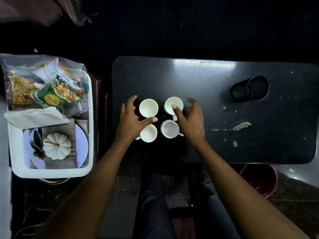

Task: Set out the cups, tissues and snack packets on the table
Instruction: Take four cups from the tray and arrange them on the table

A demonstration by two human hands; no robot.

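Note:
Several white cups stand in a tight square on the dark table: far-left cup, far-right cup, near-left cup, near-right cup. My left hand hovers over the left pair with fingers spread and its thumb between those two cups. My right hand is spread beside the right pair, with its thumb lying over the far-right cup's rim. Snack packets in clear plastic and folded white tissues lie in a white tray at the left.
A black mesh holder lies on its side at the table's far right. Scuffs and peeled patches mark the tabletop. A red bucket sits below the table's near right edge. My legs are under the near edge.

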